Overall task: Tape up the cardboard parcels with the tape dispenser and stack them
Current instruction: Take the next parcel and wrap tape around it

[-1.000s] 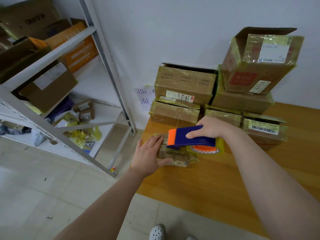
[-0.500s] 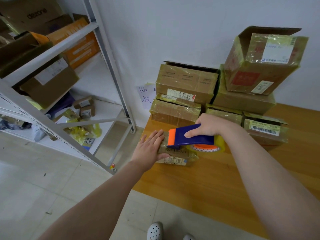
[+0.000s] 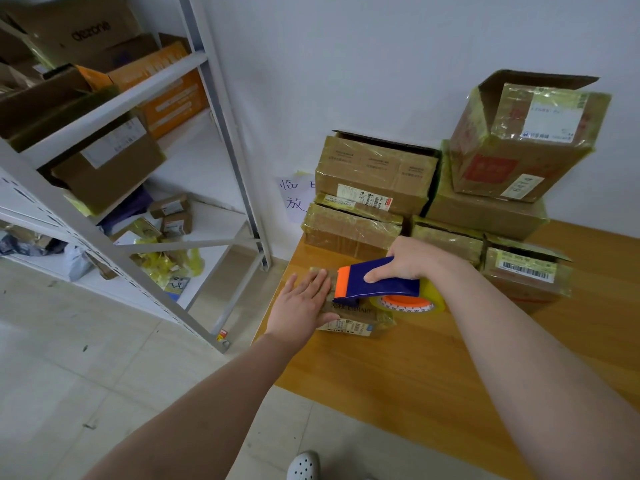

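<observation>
Left hand (image 3: 304,306) has flattened onto the small parcel (image 3: 356,322), fingers straight, pinning it. Right hand (image 3: 412,259) stays clamped round the tape dispenser (image 3: 381,282); taping likely mid-run.

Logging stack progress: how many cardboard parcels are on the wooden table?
7. One small parcel under the left hand; left lower box with left upper box on it; middle low box; barcode box; wide box carrying the open-flapped box. Others may hide behind.

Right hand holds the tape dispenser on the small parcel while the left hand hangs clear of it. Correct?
No: the head view shows the left hand lying flat on the small parcel; the right hand does hold the tape dispenser.
</observation>
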